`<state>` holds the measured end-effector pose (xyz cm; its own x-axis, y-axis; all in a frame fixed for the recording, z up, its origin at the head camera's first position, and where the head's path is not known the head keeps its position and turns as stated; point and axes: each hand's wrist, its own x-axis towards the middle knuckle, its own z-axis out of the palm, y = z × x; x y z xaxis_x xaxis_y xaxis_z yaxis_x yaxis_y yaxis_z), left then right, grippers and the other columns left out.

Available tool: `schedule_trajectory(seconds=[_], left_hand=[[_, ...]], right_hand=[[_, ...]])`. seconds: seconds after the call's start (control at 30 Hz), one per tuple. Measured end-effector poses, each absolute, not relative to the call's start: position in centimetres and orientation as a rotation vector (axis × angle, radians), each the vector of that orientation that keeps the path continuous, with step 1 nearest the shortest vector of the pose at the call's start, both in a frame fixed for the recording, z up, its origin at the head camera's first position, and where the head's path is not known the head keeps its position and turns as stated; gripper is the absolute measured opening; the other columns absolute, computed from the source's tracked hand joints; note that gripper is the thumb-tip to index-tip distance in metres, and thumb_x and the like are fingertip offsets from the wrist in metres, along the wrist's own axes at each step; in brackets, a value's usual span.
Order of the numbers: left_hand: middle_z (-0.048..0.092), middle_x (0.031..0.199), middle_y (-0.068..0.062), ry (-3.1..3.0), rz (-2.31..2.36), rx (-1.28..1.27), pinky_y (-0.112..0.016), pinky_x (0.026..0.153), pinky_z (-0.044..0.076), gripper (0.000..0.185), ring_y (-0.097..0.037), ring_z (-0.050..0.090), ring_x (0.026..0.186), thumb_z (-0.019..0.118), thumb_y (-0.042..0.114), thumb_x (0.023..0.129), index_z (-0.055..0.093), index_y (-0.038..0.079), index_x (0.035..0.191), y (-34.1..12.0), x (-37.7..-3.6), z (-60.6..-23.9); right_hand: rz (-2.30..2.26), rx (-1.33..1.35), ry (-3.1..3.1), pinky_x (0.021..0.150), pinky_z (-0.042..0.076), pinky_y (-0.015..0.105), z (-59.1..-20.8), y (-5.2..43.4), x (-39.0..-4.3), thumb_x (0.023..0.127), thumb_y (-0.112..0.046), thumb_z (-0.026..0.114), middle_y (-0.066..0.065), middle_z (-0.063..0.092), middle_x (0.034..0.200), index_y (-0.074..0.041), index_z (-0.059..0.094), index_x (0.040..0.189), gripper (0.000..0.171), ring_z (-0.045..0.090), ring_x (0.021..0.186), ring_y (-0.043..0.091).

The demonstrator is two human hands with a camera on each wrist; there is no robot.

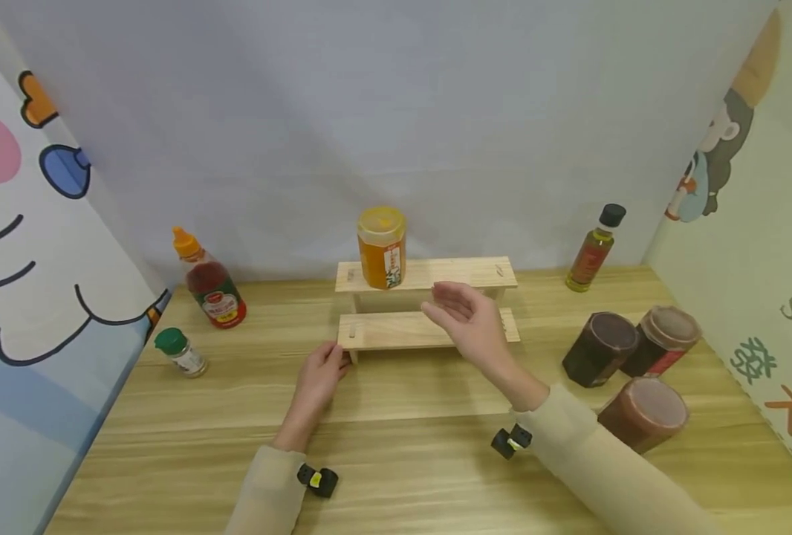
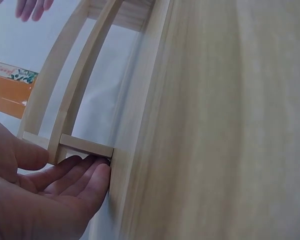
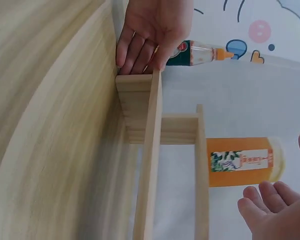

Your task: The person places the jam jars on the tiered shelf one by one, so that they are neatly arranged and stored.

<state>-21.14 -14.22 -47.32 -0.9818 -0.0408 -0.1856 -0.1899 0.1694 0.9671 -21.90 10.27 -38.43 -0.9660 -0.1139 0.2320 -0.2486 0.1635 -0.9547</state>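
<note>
A two-step wooden shelf point(image 1: 396, 331) stands against the back wall, with a jar of orange honey-like spread point(image 1: 377, 256) upright on its upper step. My left hand point(image 1: 319, 371) holds the shelf's lower left end; in the left wrist view the thumb point(image 2: 32, 156) lies at the board while the other fingers curl by the end leg. Over the right part of the lower step hovers my right hand point(image 1: 466, 319), fingers loosely bent and nothing in them. In the right wrist view its fingertips point(image 3: 250, 195) appear near the jar, apart from it.
On the left stand a red sauce bottle point(image 1: 215, 293) with an orange cap and a small green-capped shaker point(image 1: 182, 353). An oil bottle point(image 1: 591, 253) is at the back right. Three dark jars, one with a reddish-brown side point(image 1: 643, 416), cluster near my right forearm.
</note>
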Motion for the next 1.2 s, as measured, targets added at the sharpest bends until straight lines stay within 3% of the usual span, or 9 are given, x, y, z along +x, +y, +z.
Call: schedule_trajectory(seconds=[0.13, 0.37, 0.6, 0.93, 1.07, 1.2], left_hand=[[0.048, 0.133, -0.025, 2.298, 1.936, -0.245, -0.036, 0.099, 0.048, 0.041, -0.033, 0.051, 0.121, 0.034, 0.020, 0.103, 0.042, -0.006, 0.134, -14.3, -21.0, -47.3], [0.048, 0.133, -0.027, 2.289, 1.960, -0.220, -0.037, 0.100, 0.047, 0.041, -0.035, 0.050, 0.122, 0.034, 0.019, 0.103, 0.042, -0.008, 0.134, -14.1, -21.2, -47.2], [0.047, 0.134, -0.025, 2.273, 1.950, -0.226, -0.036, 0.100, 0.046, 0.041, -0.034, 0.049, 0.123, 0.033, 0.020, 0.104, 0.041, -0.006, 0.135, -14.1, -21.1, -47.3], [0.047, 0.134, -0.025, 2.282, 1.942, -0.179, -0.036, 0.100, 0.046, 0.042, -0.035, 0.048, 0.123, 0.032, 0.020, 0.104, 0.040, -0.007, 0.135, -14.4, -21.0, -47.3], [0.047, 0.133, -0.025, 2.288, 1.941, -0.170, -0.036, 0.100, 0.047, 0.042, -0.035, 0.049, 0.123, 0.033, 0.020, 0.104, 0.041, -0.007, 0.135, -14.4, -21.0, -47.4], [0.047, 0.134, -0.024, 2.283, 1.937, -0.174, -0.035, 0.100, 0.046, 0.042, -0.034, 0.049, 0.123, 0.033, 0.021, 0.104, 0.040, -0.007, 0.135, -14.4, -20.9, -47.4]], right_hand=[[1.889, 0.407, -2.340, 0.103, 0.044, 0.032, -38.1, 10.4, -20.0, 0.086, -0.020, 0.070, 0.011, 0.057, 0.126, -0.002, 0.054, 0.126, 0.047, 0.053, 0.120, 0.025], [1.834, 0.467, -2.317, 0.105, 0.042, 0.041, -36.7, 10.9, -17.3, 0.084, -0.007, 0.070, 0.018, 0.056, 0.127, 0.003, 0.053, 0.125, 0.046, 0.052, 0.120, 0.031], [1.821, 0.426, -2.284, 0.105, 0.042, 0.030, -38.8, 13.1, -17.1, 0.081, -0.017, 0.074, 0.005, 0.057, 0.127, -0.008, 0.055, 0.126, 0.049, 0.052, 0.120, 0.018], [1.716, 0.330, -2.287, 0.104, 0.042, 0.031, -38.6, 15.3, -15.6, 0.079, -0.007, 0.075, 0.008, 0.058, 0.127, -0.004, 0.055, 0.126, 0.050, 0.053, 0.121, 0.019], [1.655, 0.329, -2.276, 0.103, 0.043, 0.024, -38.1, 16.4, -14.8, 0.078, -0.004, 0.075, 0.010, 0.059, 0.125, -0.002, 0.056, 0.124, 0.050, 0.054, 0.119, 0.021], [1.498, 0.314, -2.361, 0.104, 0.042, 0.024, -37.8, 17.9, -13.8, 0.077, -0.016, 0.078, 0.004, 0.060, 0.125, -0.012, 0.059, 0.124, 0.051, 0.053, 0.120, 0.017]])
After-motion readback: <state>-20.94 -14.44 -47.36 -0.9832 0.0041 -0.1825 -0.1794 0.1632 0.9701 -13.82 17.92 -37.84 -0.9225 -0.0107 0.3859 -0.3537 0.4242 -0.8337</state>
